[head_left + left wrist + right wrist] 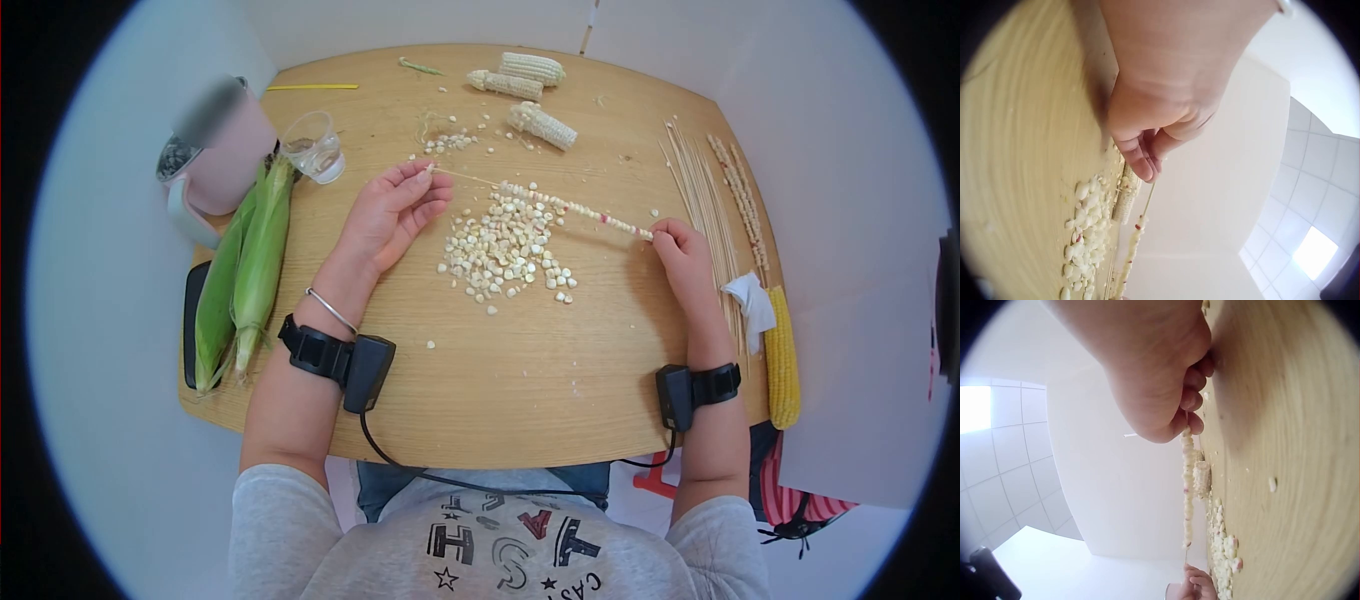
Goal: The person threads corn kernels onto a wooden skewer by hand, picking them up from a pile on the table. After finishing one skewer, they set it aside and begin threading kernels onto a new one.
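Observation:
A thin wooden skewer [575, 208] threaded with pale corn kernels, a few of them reddish, stretches between my two hands above the table. My left hand [393, 212] pinches its bare end between thumb and fingertips; the left wrist view shows the bare stretch of stick [1149, 199] just below those fingers. At the other end, my right hand [688, 268] grips the skewer beside the last kernels, its fingers curled in. Under the skewer lies a pile of loose kernels [500, 248]. In the right wrist view the row of kernels [1187, 487] runs from the right fingertips toward the left hand.
Stripped cobs [543, 127] and scattered kernels lie at the back. Husked-over corn ears [262, 262], a clear cup [314, 150] and a pink mug [232, 150] stand left. Bare skewers [705, 185], kernel-filled skewers [740, 195], a tissue [750, 300] and yellow corn [782, 360] lie right.

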{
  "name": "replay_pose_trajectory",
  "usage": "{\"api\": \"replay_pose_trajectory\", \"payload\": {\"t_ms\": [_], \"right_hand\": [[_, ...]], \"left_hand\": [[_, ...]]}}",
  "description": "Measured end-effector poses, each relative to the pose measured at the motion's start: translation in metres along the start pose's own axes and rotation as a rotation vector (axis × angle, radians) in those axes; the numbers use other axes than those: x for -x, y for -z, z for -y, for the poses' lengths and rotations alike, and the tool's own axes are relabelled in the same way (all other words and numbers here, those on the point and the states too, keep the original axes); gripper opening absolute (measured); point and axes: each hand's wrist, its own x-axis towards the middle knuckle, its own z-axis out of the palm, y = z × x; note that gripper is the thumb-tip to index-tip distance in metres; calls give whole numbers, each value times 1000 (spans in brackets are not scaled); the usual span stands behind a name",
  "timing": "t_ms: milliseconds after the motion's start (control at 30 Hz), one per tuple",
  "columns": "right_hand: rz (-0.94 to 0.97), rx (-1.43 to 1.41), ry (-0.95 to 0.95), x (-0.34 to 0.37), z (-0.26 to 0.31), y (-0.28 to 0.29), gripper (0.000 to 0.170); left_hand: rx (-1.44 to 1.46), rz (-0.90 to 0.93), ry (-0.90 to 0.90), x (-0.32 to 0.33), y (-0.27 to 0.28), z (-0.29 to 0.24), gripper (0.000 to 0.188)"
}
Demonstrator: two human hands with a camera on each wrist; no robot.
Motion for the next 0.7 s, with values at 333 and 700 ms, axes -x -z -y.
{"api": "replay_pose_trajectory", "payload": {"t_ms": [333, 700], "right_hand": [[10, -48, 23, -1, -7, 0, 14], [65, -54, 47, 2, 2, -3, 13]], "left_hand": [[82, 76, 40, 1, 3, -2, 16], [4, 103, 72, 5, -6, 0, 14]]}}
